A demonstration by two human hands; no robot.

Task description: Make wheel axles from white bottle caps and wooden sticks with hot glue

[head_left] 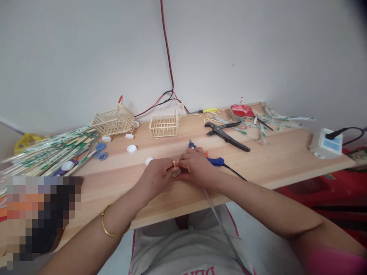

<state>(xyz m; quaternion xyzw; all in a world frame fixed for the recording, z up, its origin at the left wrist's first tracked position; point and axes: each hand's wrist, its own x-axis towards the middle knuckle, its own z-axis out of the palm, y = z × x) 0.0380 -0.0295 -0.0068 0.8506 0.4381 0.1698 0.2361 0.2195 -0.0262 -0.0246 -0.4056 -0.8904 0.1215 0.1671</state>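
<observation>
My left hand (157, 173) is closed in a pinch near the front of the table. A short wooden stick (173, 163) pokes up between its fingertips, beside a small pale piece (176, 173) that is partly hidden. My right hand (197, 166) meets it there with bent fingers; whatever it grips is covered. A blue glue gun (215, 162) lies just behind and under the right hand, its nozzle pointing away. Next to my left hand, a white bottle cap (149, 161) rests on the wood. Farther back stands a small stick basket (164, 126) with a raised handle.
Another stick basket (113, 120) stands at back left, near white and blue caps (102, 156). Wrapped chopsticks (57, 147) pile up at left. Black cutters (228, 136), a yellow-handled screwdriver (210, 110) and a red dish (241, 111) lie at back right. A power box (327, 143) sits at the right edge.
</observation>
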